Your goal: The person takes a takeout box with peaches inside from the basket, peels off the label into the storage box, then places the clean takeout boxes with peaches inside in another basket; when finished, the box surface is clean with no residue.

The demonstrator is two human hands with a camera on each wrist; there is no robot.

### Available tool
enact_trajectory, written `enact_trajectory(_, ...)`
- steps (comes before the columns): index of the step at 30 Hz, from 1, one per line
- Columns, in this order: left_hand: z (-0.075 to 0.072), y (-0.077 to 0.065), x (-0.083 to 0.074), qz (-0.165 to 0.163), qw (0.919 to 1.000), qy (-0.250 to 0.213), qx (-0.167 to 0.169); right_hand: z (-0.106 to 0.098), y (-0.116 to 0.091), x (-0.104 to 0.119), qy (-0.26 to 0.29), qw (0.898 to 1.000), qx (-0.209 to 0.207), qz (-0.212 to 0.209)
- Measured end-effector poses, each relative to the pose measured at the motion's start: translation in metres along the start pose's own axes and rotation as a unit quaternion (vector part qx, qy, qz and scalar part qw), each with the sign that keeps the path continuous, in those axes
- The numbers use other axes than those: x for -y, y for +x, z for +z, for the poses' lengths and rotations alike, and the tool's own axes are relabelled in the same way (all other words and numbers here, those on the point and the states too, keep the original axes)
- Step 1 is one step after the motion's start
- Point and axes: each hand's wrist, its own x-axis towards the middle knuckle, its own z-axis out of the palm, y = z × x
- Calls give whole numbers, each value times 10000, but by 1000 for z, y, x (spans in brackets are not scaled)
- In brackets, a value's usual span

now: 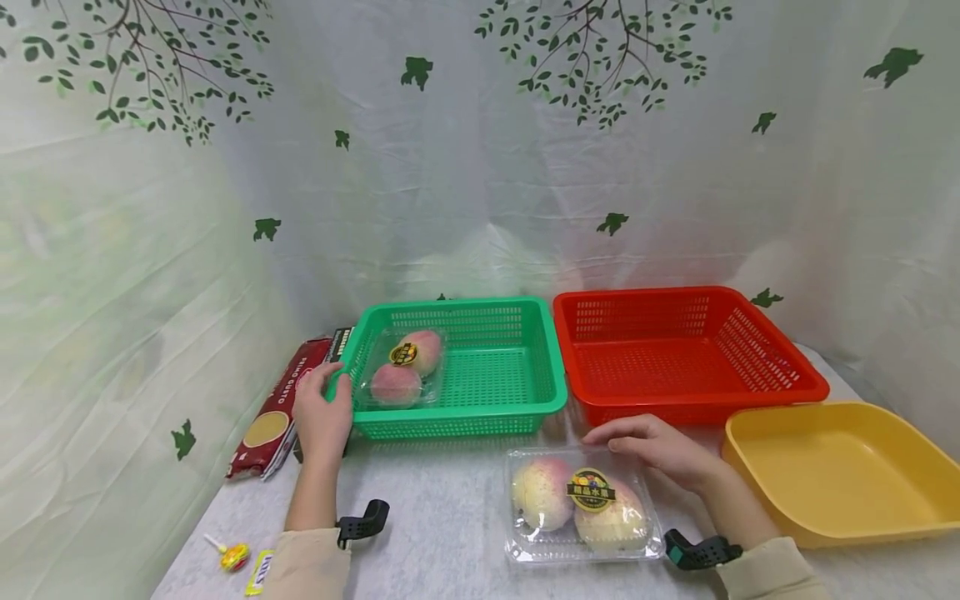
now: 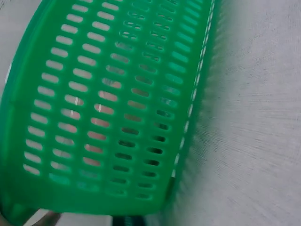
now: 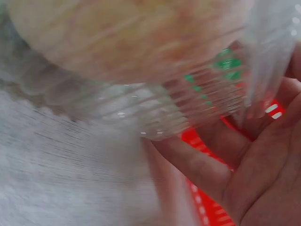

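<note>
Head view: two hands are at work over a pale surface (image 1: 427, 500), one at a basket and one at a fruit pack.
Right hand (image 1: 667, 454): the fingers reach over the far right corner of the clear peach pack (image 1: 581, 521) and touch it; whether they pinch its edge, I cannot tell.
Peach pack: just beyond the fingertips and toward the person's left, it holds two yellow-pink peaches under a black-and-gold label; whether its base rests fully on the surface is unclear.
Left hand (image 1: 322, 408): fingers and thumb curl round the left rim of the green basket (image 1: 457, 423), gripping it.
Second peach pack (image 1: 405, 375): inside that basket, at its left end, near the left fingers.
Red basket (image 1: 697, 408): just right of the green one, beyond the right hand.
Yellow tub (image 1: 847, 467): right of the right hand, cut off by the frame edge.
Maroon PRIMO GUSTO packet (image 1: 273, 417): left of the left hand, partly hidden by it.
Near left corner: a lollipop (image 1: 235, 557) and a yellow wrapper (image 1: 259, 573), the wrapper partly covered by the sleeve.
Left wrist view: slotted basket wall fills most of it; only bits of finger show, bottom left.
Right wrist view: blurred; the peach is cropped, and some fingers sit behind clear plastic.
</note>
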Motion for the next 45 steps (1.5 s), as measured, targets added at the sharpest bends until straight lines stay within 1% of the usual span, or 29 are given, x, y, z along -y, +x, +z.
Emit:
enact_trajectory(2,0,-2,-6,464,9981,104,-387,-1,-1,6,-174,9998,-25,85)
enact_trajectory(4,1,-6,-17,951,9935,84,-622,-1,-3,12,-304,9994,-84,130)
enact_trajectory(6,1,-11,-29,1481,9866,42,-682,-2,-4,19,-371,9991,-152,141)
enact_trajectory(8,3,-16,-41,2014,9779,-79,-561,-2,-5,24,-423,9988,-222,133)
enact_trajectory(10,5,-22,-52,2481,9681,-226,-285,-3,-6,29,-481,9984,-288,117)
enact_trajectory(12,8,-28,-61,2901,9561,-405,66,-3,-7,33,-577,9977,-339,107)
enact_trajectory(14,11,-35,-69,3301,9402,-664,511,-2,-8,37,-696,9969,-357,82)
enact_trajectory(16,12,-42,-77,3562,9240,-812,1133,-1,-8,41,-814,9961,-342,37)
enact_trajectory(17,13,-46,-81,3604,9155,-858,1566,0,-8,43,-887,9955,-322,-18)
enact_trajectory(18,13,-50,-86,3564,9080,-832,2041,2,-7,45,-946,9950,-299,-53)
enact_trajectory(19,13,-54,-90,3490,8982,-752,2566,3,-7,47,-1023,9943,-276,-103)
enact_trajectory(20,13,-58,-95,3348,8874,-594,3113,4,-7,48,-1093,9936,-233,-177)
enact_trajectory(21,12,-63,-99,3099,8764,-371,3668,6,-7,49,-1151,9929,-174,-244)
enact_trajectory(22,13,-67,-102,2848,8622,-148,4186,7,-6,51,-1179,9926,-98,-292)
enact_trajectory(23,14,-71,-105,2602,8470,106,4634,9,-6,52,-1198,9922,-15,-337)
enact_trajectory(25,17,-78,-107,2239,8166,585,5288,12,-5,53,-1200,9919,156,-384)
enact_trajectory(26,20,-81,-106,2120,8036,780,5506,13,-5,52,-1167,9921,252,-397)
enact_trajectory(27,23,-84,-105,2037,7938,943,5652,14,-5,52,-1136,9922,338,-384)
enact_trajectory(28,27,-86,-102,2028,7858,1042,5750,14,-6,51,-1126,9920,414,-380)
enact_trajectory(31,39,-90,-94,2014,7712,1116,5935,15,-7,49,-1168,9904,617,-417)
enact_trajectory(34,50,-94,-87,1935,7593,924,6144,15,-9,46,-1148,9889,857,-405)
enact_trajectory(36,55,-96,-84,1874,7499,750,6300,15,-9,45,-1067,9884,1017,-366)
enact_trajectory(39,62,-98,-79,1807,7422,496,6435,15,-9,42,-1005,9871,1201,-335)
enact_trajectory(41,68,-99,-75,1745,7393,288,6497,16,-8,39,-1039,9861,1256,-335)
enact_trajectory(42,70,-100,-72,1715,7392,184,6511,16,-7,38,-1089,9855,1254,-346)
enact_trajectory(45,79,-101,-64,1526,7339,-227,6615,18,-6,36,-1217,9853,1136,-375)
